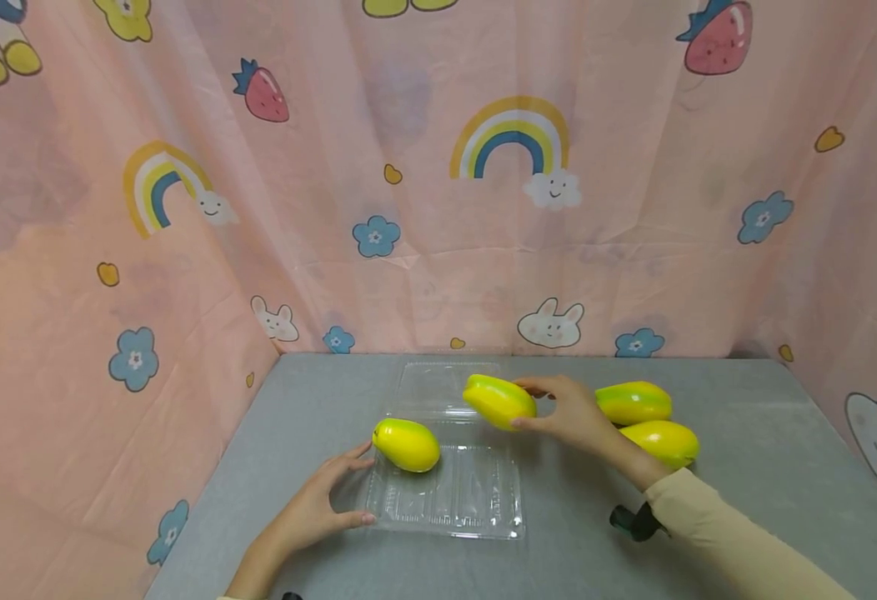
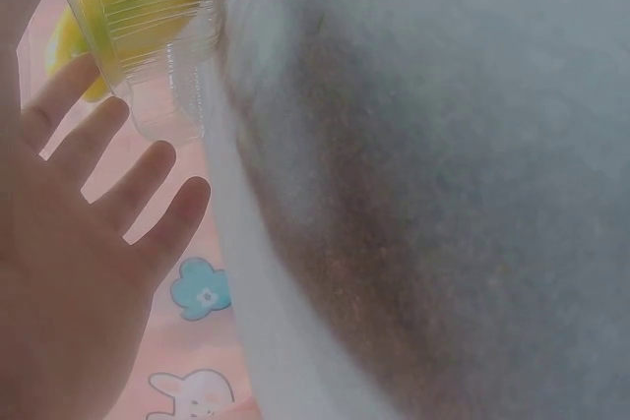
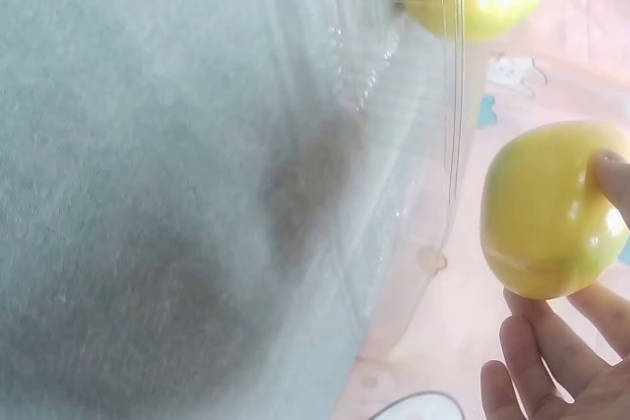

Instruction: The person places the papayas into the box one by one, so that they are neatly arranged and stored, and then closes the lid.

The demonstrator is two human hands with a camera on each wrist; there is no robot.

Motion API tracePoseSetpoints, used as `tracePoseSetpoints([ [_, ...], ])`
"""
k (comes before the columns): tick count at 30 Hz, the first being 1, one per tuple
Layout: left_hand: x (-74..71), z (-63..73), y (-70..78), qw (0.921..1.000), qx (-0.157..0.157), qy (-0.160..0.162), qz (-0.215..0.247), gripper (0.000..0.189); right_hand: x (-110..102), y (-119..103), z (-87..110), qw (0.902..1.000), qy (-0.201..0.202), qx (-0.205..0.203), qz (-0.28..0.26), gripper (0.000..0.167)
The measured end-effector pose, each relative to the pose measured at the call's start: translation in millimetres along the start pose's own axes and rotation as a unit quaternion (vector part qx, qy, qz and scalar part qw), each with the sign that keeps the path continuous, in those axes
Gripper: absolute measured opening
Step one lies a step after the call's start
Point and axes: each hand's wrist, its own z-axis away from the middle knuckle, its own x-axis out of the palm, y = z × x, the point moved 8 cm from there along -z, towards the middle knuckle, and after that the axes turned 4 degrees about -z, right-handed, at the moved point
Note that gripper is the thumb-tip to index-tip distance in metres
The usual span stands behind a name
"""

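My right hand [image 1: 573, 421] grips a yellow-green papaya [image 1: 498, 402] by one end, thumb on one side and fingers on the other. It is held up over the right part of a clear plastic clamshell box [image 1: 476, 504], near the hinge. Another papaya [image 1: 407, 445] lies in the box's left part. My left hand [image 1: 318, 500] is at the box's left edge, fingers spread, with nothing in its grasp. In the left wrist view its fingertips [image 2: 113, 115] are by the clear wall. The right wrist view shows the held papaya [image 3: 551, 209] between thumb and fingers.
Two more papayas lie on the grey table [image 1: 769, 500] to the right, one papaya [image 1: 637, 402] behind the other papaya [image 1: 667, 442], partly behind the right forearm. The box's lid [image 1: 438, 387] lies folded back. A pink patterned curtain [image 1: 423, 283] closes the back and sides.
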Motion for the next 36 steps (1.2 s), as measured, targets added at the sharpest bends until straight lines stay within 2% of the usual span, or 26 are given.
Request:
tracePoseSetpoints([
  [7, 0.6, 0.6, -2.9, 0.9999, -0.012, -0.003, 0.007, 0.079, 7.1, -9.4, 3.1, 0.9999, -0.003, -0.009, -0.006, 0.064],
  [19, 1.0, 0.8, -1.7, 0.9999, -0.006, -0.001, 0.009, 0.077, 18.6, -16.5, 7.3, 0.9997, -0.007, -0.022, -0.012, 0.064],
  [36, 1.6, 0.6, -2.6, 0.9997, -0.018, -0.009, 0.015, 0.078, 33.5, -17.1, 12.8, 0.9994, -0.018, -0.013, -0.026, 0.063],
])
